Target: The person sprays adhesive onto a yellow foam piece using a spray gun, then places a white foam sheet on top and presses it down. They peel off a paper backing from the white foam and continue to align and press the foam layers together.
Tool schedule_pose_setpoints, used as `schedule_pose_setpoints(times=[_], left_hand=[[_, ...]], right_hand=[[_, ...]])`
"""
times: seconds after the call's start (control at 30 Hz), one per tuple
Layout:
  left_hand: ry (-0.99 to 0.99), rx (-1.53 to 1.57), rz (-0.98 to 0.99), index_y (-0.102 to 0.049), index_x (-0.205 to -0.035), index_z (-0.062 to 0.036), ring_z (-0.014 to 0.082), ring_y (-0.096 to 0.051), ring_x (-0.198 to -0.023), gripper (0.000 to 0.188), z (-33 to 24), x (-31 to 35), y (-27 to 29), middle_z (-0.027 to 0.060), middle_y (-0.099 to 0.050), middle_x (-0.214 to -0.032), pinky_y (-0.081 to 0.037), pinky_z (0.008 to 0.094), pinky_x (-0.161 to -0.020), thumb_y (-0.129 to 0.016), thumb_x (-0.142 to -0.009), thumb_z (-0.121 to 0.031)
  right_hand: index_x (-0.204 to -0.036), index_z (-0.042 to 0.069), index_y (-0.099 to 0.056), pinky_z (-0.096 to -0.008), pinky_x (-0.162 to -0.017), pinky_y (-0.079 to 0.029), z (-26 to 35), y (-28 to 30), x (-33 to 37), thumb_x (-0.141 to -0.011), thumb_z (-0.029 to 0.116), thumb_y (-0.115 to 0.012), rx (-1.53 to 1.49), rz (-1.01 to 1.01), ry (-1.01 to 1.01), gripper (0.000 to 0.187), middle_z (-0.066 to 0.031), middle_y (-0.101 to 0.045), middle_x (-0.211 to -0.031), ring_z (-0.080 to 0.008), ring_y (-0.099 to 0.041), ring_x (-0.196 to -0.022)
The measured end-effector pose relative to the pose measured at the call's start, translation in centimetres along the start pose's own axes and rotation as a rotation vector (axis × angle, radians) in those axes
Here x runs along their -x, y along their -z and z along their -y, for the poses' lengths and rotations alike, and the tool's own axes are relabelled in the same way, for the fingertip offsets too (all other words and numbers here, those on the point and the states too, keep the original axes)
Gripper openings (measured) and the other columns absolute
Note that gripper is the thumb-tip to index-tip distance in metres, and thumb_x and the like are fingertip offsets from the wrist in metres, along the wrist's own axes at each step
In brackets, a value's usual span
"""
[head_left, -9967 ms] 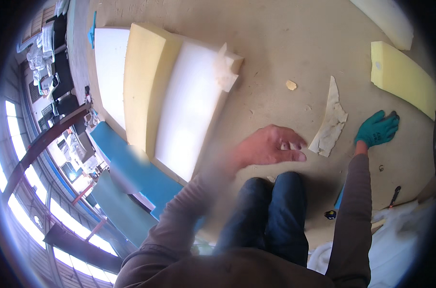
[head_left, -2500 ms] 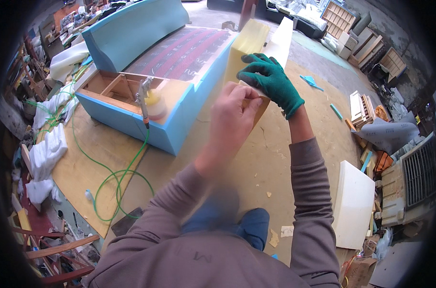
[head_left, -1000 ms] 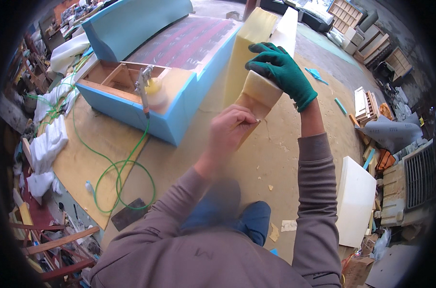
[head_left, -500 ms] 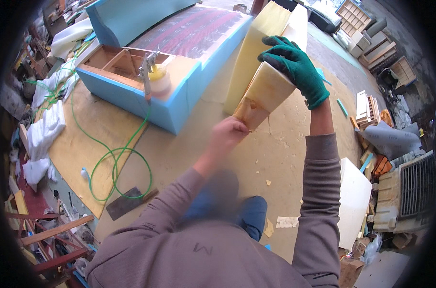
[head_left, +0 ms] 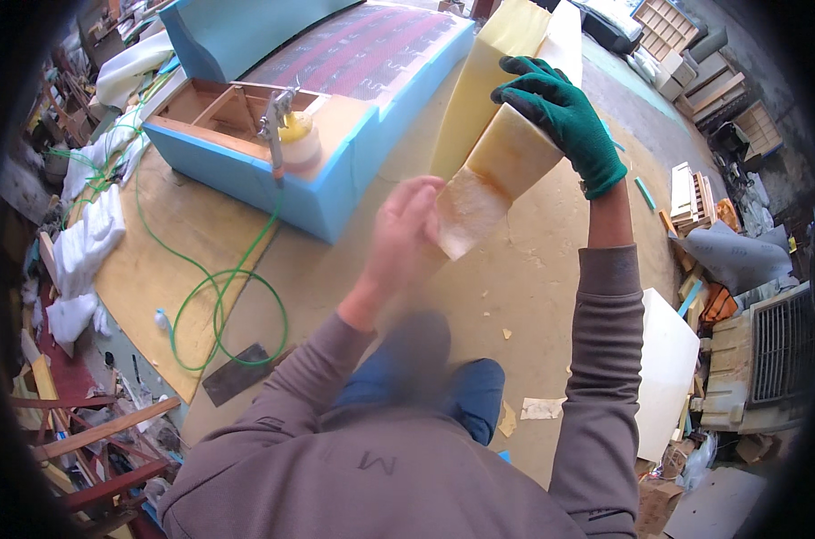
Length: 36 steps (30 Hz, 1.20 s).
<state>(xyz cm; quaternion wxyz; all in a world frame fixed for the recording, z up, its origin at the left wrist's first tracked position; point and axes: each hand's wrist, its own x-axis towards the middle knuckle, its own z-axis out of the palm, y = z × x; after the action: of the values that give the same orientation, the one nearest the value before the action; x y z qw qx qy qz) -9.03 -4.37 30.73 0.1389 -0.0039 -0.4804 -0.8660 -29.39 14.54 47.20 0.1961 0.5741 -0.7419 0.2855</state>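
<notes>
A yellowed foam block [head_left: 519, 160] is tilted up in front of me, its lower part showing a rough, whitish patch. My right hand [head_left: 558, 115], in a green glove with dark fingers, grips it over its top end, thumb and fingers closed. At the block's lower left edge is my bare left hand [head_left: 402, 232], smeared by motion. Its fingertips are close to or touching that edge; whether they pinch anything cannot be made out. A taller pale yellow foam slab [head_left: 488, 67] stands just behind the block.
A blue foam-covered sofa frame [head_left: 313, 202] stands ahead on the left, bearing a spray gun with a cup [head_left: 281, 126]. Its green hose [head_left: 281, 305] coils over the floor boards beside a dark flat plate [head_left: 237, 375]. A white panel [head_left: 663, 377] lies at right.
My left hand has moved up and left from the block's lower corner. More of a whitish rough surface shows there now. The right hand keeps its hold, shifted slightly right.
</notes>
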Motion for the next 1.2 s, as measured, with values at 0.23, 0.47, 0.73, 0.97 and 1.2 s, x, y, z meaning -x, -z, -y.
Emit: schedule_pose_setpoints(times=[0.23, 0.47, 0.73, 0.97, 1.2], left_hand=[[0.179, -0.534, -0.007, -0.079, -0.106, -0.0019, 0.0093, -0.061, -0.073, 0.067, -2.0, -3.7, -1.5, 0.0013, -0.068, -0.081, -0.048, 0.0255, -0.065, -0.063, -0.107, -0.067], [0.308, -0.545, 0.110, -0.079, -0.102, -0.0025, 0.0058, -0.058, -0.076, 0.044, -3.6, -5.1, -3.0, -0.0025, -0.071, -0.094, -0.049, 0.0261, -0.069, -0.071, -0.109, -0.045], [0.112, -0.262, 0.106, -0.079, -0.110, -0.0015, 0.0054, -0.060, -0.080, 0.037, -0.6, -4.9, -2.2, -0.0029, -0.069, -0.092, -0.048, 0.0254, -0.069, -0.068, -0.110, -0.037], [0.135, -0.227, -0.027, -0.074, -0.106, 0.0030, 0.0102, -0.061, -0.072, 0.037, -0.9, -2.9, -3.0, 0.0028, -0.068, -0.092, -0.051, 0.0292, -0.067, -0.069, -0.107, -0.034], [0.286, -0.500, 0.211, -0.073, -0.125, 0.0005, 0.0118, -0.068, -0.092, 0.040, -2.9, 0.1, 2.2, 0.0049, -0.073, -0.115, -0.055, 0.0272, -0.083, -0.062, -0.112, -0.035]], right_hand=[[-0.119, 0.024, -0.085, -0.0432, -0.118, -0.045, -0.2, -0.2, -0.1, -0.101, 0.019, -0.075, 0.036, -0.017, 0.037, 0.022, -0.0070, -0.073, -0.142, -0.0332, -0.060, -0.138], [-0.119, 0.025, -0.084, -0.0443, -0.115, -0.046, -0.5, -0.5, 0.1, -0.099, 0.017, -0.076, 0.101, -0.049, 0.123, 0.023, -0.0080, -0.074, -0.139, -0.0333, -0.061, -0.138], [-0.122, 0.025, -0.082, -0.0448, -0.115, -0.046, -0.8, -0.8, -0.2, -0.096, 0.014, -0.077, 0.121, -0.040, 0.147, 0.029, -0.0068, -0.075, -0.136, -0.0329, -0.063, -0.138], [-0.124, 0.024, -0.081, -0.0454, -0.115, -0.047, -0.4, -0.6, -0.4, -0.096, 0.012, -0.076, 0.128, -0.059, 0.167, 0.030, -0.0060, -0.074, -0.137, -0.0334, -0.063, -0.137], [-0.123, 0.012, -0.085, -0.0414, -0.127, -0.040, 0.1, 0.3, 0.2, -0.105, 0.027, -0.074, -0.054, 0.044, -0.087, 0.026, -0.0092, -0.066, -0.153, -0.0262, -0.047, -0.155]])
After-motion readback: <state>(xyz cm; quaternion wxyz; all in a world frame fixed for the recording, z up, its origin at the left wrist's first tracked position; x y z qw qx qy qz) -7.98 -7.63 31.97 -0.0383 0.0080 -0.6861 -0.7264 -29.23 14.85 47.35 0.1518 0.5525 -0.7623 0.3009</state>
